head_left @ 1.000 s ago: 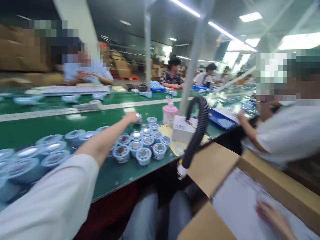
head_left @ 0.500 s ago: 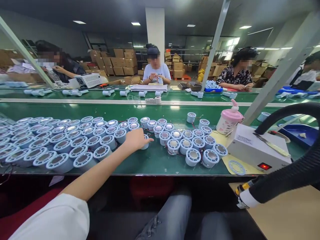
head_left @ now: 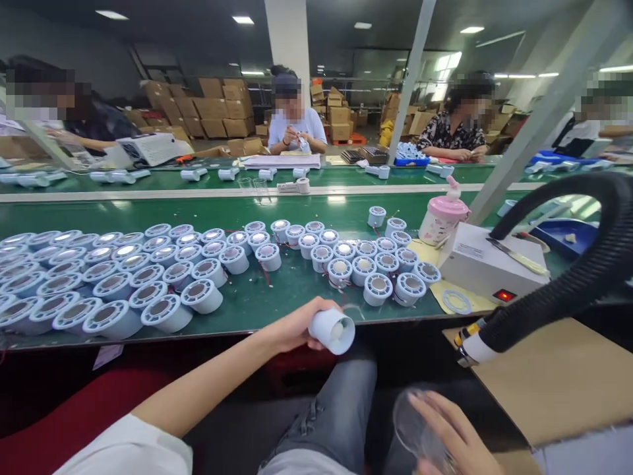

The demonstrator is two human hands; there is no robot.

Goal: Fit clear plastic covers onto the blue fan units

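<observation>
My left hand [head_left: 302, 324] grips a light-blue cylindrical housing [head_left: 326, 330] just past the table's front edge. Its hollow end tilts toward me and shows a pale round piece inside. Low on the right, my right hand [head_left: 452, 432] is closed around a clear, round-rimmed cup [head_left: 413, 425], slightly blurred and held above my lap. Several similar light-blue housings [head_left: 202, 297] with silvery discs on top stand in rows at the left of the table. Another cluster of housings [head_left: 378, 288] stands to the right, with thin red wires among them.
A grey box [head_left: 487, 264] with a lit red switch stands at the right, beside a black flexible hose [head_left: 558, 297]. A pink-lidded cup [head_left: 444, 218] and a blue ring [head_left: 457, 301] are close by. Co-workers [head_left: 297, 128] sit across the green table [head_left: 277, 307].
My left hand has lifted a housing from the table and drawn it toward me, turned with its hollow end showing. My right hand has come into view with the clear cup.
</observation>
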